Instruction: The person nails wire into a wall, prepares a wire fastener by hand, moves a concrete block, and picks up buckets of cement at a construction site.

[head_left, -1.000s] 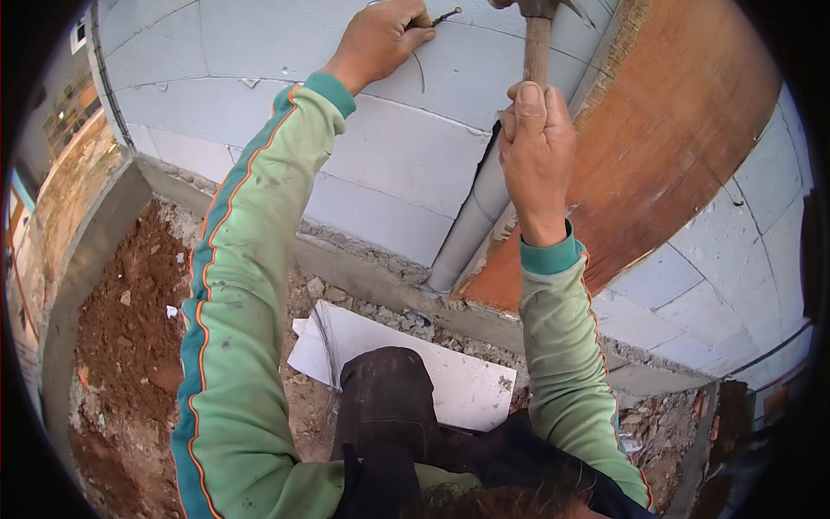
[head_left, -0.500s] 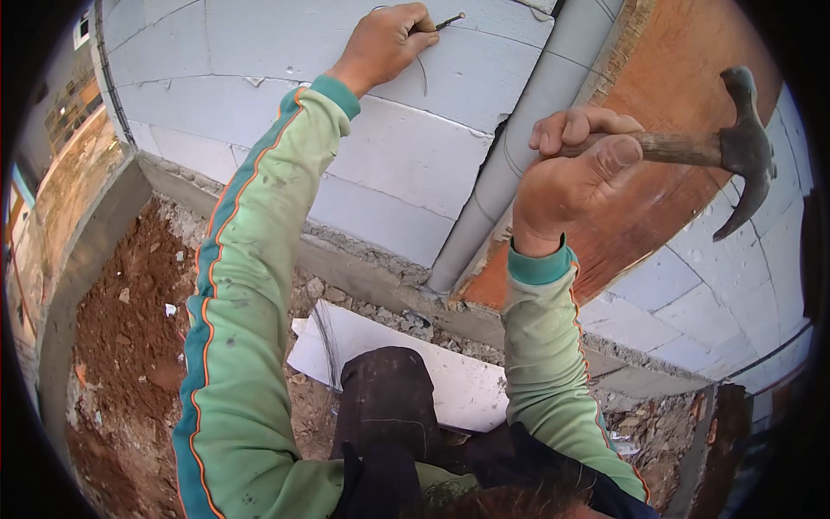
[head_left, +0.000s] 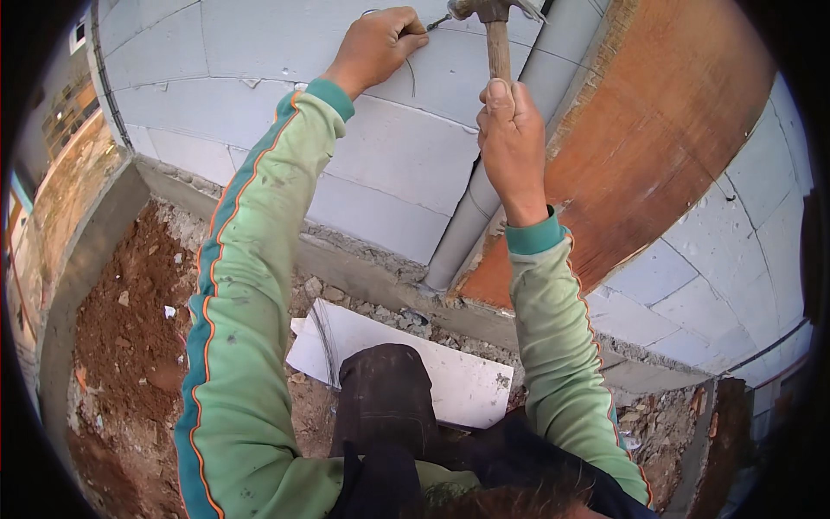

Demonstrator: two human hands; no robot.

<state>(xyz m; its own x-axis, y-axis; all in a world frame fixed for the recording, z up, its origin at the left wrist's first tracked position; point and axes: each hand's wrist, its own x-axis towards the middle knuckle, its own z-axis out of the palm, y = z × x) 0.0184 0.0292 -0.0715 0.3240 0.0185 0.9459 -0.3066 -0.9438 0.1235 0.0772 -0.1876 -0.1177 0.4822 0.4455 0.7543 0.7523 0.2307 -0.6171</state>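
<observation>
"L hand (head_left: 378, 50)?"
"Pinching a nail (head_left: 439, 22), in front of block wall (head_left: 389, 156)."
"& R hand (head_left: 512, 138)?"
"Clamped round hammer (head_left: 499, 43) by its handle — head right by nail's end. Touching — can't tell."

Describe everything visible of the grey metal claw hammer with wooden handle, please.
The grey metal claw hammer has a dull head and a light brown wooden handle, nearly upright in view. Its head reaches the picture's upper edge, striking end pointing left, curved claw right. The bare right grip is closed around the handle's lower part, hiding its end. The striking end is near a thin dark nail; contact cannot be judged.
</observation>
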